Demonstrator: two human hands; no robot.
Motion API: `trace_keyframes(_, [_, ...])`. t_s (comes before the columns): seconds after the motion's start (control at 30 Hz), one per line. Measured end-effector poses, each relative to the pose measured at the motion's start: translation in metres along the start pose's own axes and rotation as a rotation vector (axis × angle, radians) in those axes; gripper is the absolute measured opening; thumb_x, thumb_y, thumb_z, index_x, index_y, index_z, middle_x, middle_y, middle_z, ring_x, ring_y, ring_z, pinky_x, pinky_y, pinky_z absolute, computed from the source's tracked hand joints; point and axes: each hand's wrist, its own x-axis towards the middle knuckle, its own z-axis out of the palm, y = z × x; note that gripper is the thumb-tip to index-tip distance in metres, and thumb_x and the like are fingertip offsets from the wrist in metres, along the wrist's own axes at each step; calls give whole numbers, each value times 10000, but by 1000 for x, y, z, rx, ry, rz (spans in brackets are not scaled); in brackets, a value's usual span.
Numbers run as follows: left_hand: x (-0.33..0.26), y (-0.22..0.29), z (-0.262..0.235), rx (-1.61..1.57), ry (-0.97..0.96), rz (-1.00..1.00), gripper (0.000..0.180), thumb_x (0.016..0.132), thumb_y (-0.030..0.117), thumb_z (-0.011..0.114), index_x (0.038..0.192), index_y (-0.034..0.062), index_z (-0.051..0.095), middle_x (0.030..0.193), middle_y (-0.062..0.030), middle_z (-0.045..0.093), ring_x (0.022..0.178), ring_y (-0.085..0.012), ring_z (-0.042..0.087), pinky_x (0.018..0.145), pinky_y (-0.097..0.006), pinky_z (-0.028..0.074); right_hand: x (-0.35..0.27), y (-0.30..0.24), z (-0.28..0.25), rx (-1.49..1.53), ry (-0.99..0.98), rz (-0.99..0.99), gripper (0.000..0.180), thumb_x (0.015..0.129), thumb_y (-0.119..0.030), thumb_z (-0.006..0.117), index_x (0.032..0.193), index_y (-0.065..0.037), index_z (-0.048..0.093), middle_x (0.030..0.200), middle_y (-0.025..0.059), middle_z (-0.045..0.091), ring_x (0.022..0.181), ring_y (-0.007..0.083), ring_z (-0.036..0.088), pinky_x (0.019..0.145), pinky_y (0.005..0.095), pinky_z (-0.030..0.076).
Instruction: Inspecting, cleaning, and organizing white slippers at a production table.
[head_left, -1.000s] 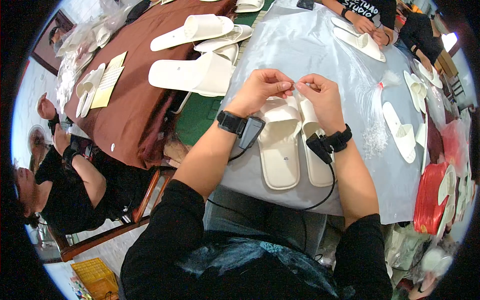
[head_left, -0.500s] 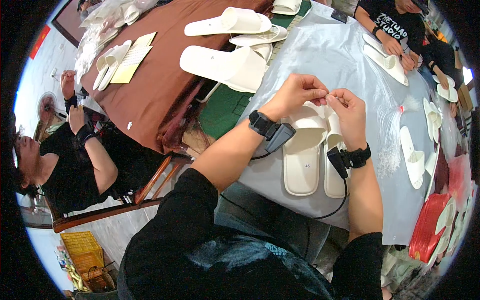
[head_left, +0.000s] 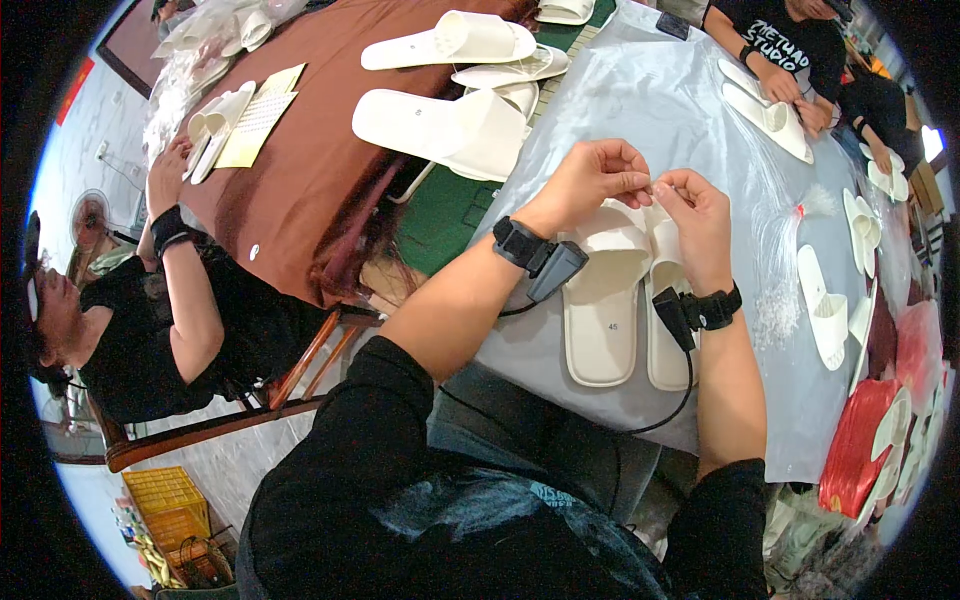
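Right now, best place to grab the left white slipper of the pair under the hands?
Probably the heel end of the left white slipper, coming from the near table edge. It lies flat, sole bare and unobstructed there; the left hand and right hand crowd its strap end.

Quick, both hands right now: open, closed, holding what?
Left hand: fingers pinched shut above the white slippers; what they pinch is too small to tell.
Right hand: likewise pinched, fingertips meeting the left's.

A pair of white open-toe slippers (head_left: 625, 300) lies side by side, soles down, on the grey sheet — toe bands just under the fingers (head_left: 640, 185), heels toward the person. Whatever tiny piece the fingertips pinch above the bands is too small to tell.
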Motion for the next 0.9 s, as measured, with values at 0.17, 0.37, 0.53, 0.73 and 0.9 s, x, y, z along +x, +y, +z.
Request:
trace_keyframes(0.17, [0,0,0,-24,-8,-25,85,913,43,621,956,-26,594,845,-107,669,781,-174,673,700,-287,564,-1,-8,3,47,-23,1,104,897,-100,631,880,1,649,755,-22,621,688,28,516,631,192,405])
trace_keyframes(0.37, [0,0,0,1,-27,-8,71,919,38,608,945,-25,589,859,-115,675,787,-184,684,701,-294,577,-2,-9,2,39,-43,12,100,897,-89,622,861,2,643,756,-22,618,687,33,517,633,191,407])
trace_keyframes(0.53, [0,-2,1,-10,-65,10,56,920,35,607,932,-16,585,857,-113,676,784,-190,690,693,-301,583,-2,-7,2,42,-35,20,99,890,-88,627,848,-1,644,744,-22,616,681,34,516,625,193,406])
trace_keyframes(0.73, [-1,-3,-1,54,-73,18,63,917,38,611,907,-16,580,857,-113,675,779,-186,691,683,-299,582,-2,-8,3,-9,-30,58,113,879,-96,640,823,3,650,745,-13,630,677,39,520,623,197,409])
trace_keyframes(0.9, [4,13,-5,214,-79,6,106,922,68,612,968,-25,593,878,-91,673,797,-165,680,697,-279,565,4,-20,-11,-261,-12,-63,241,851,-159,675,1040,-10,686,876,42,658,809,112,546,747,263,445])
